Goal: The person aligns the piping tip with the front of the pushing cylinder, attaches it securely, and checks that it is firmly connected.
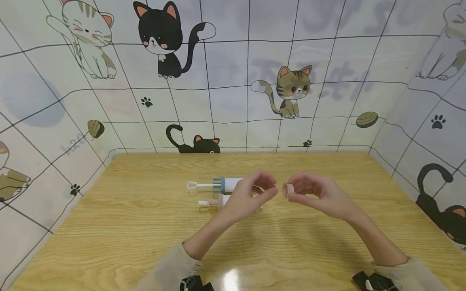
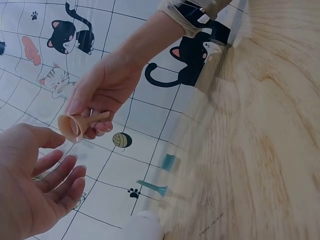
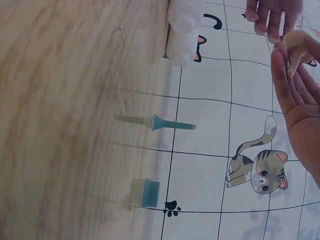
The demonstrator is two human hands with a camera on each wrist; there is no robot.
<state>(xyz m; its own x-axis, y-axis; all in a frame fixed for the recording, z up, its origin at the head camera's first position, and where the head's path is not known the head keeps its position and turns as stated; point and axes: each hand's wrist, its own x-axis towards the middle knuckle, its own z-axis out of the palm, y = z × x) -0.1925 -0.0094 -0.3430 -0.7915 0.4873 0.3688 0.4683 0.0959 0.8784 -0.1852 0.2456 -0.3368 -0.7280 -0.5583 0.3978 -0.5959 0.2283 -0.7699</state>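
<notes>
My right hand (image 1: 322, 196) pinches a peach funnel-shaped piece (image 1: 287, 190) between thumb and fingers. In the left wrist view the piece (image 2: 75, 127) shows a wide round mouth and a narrow stem, its mouth turned toward my left hand (image 2: 25, 175). In the head view the left hand (image 1: 249, 194) hovers just left of the piece, fingers bent loosely, holding nothing. Behind and below it lie two white bottles, one with a teal collar (image 1: 219, 185) and a white loop-ended stick (image 1: 198, 185), the other with a peach collar (image 1: 221, 201). The left hand partly hides both.
A teal funnel (image 3: 167, 124) and a short teal cap (image 3: 151, 193) stand on the wooden table (image 1: 145, 242), apart from the white bottles (image 3: 182, 45). A wall covering with cats (image 1: 225, 101) rises behind the table and along its sides.
</notes>
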